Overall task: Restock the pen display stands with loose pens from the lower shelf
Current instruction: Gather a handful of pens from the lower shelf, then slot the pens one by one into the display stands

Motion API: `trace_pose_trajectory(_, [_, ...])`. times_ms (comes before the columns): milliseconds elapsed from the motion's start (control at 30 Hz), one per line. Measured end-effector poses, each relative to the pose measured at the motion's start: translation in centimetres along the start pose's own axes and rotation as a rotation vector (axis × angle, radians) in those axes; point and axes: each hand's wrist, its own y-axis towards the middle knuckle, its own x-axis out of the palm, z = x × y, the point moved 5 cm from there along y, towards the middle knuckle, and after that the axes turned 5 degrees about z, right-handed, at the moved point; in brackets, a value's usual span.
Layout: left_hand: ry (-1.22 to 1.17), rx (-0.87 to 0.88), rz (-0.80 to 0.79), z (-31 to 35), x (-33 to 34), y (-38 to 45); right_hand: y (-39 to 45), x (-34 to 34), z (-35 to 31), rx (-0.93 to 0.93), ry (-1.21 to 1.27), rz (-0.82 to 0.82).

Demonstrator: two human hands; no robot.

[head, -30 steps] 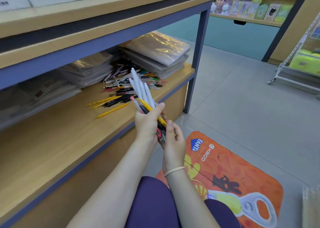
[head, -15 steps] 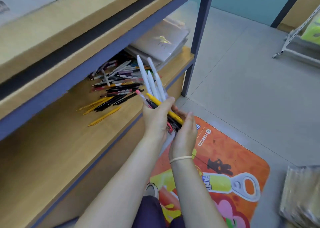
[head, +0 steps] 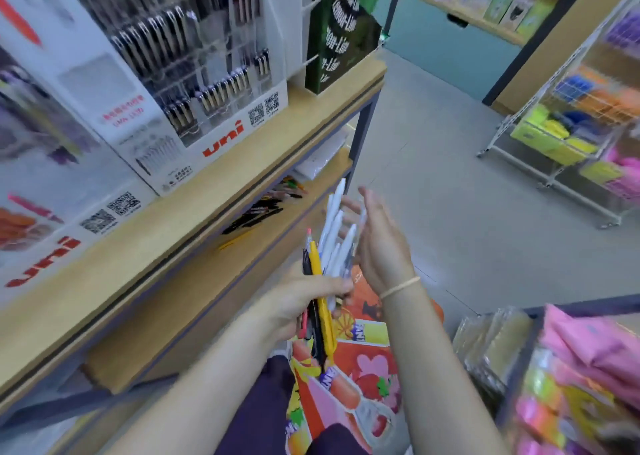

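The view has swung up from the lower shelf (head: 194,302), so the pen display stands (head: 194,73) on the top shelf now fill the space above and to the left of the hands; a second ago only the shelf underside and the loose pile showed. The left hand (head: 304,298) is clamped round the middle of a bundle of pens (head: 329,246), white ones fanning upward with a yellow, a black and a pink one among them. The right hand (head: 377,243), which was closed in against the bundle's lower end just before, has opened and lifted beside the white tips, fingers straight, just touching or nearly so; blur hides which. The two hands sit close together, the right slightly beyond the left.

The remaining loose pens (head: 263,208) lie on the lower shelf, below and left of the hands. The gathering step looks finished for this batch, and the person appears to be turning to the stands. Next likely comes sorting the bundle by type and sliding pens into matching slots.
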Motion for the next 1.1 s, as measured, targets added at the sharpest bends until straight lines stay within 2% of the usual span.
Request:
trace_pose_trajectory(133, [-0.059, -0.060, -0.009, 1.6, 4.0, -12.6, -9.0, 3.6, -6.9, -0.039, -0.150, -0.159])
trace_pose_trajectory(233, [-0.102, -0.057, 0.051, 1.5, 5.5, -20.3, -16.5, 5.6, -7.9, -0.012, -0.178, -0.308])
trace_pose_trajectory(367, [-0.181, -0.010, 0.131, 0.3, 5.4, -26.8, -24.2, 8.9, -6.4, -0.050, -0.259, -0.438])
trace_pose_trajectory(533, [-0.222, 0.075, 0.269, -1.5, 2.2, -32.8, -29.9, 12.0, -3.6, -0.093, -0.321, -0.572])
trace_pose_trajectory(767, [-0.372, 0.134, 0.276, -2.6, -2.2, -38.7, -35.4, 17.2, 0.4, -0.099, -0.638, -0.729])
trace_pose_trajectory(833, [-0.415, 0.208, 0.369, -2.1, -4.4, -40.5, -36.6, 19.0, 2.0, -0.037, -0.601, -0.718])
trace_pose_trajectory(1000, [-0.722, 0.471, 0.835, -0.3, -15.2, -45.7, -41.5, 23.4, 8.8, 0.138, -0.471, -0.680])
trace_pose_trajectory(1100, [-0.872, 0.592, 0.972, 0.8, -21.7, -49.8, -46.1, 27.6, 12.7, 0.136, -0.448, -0.644])
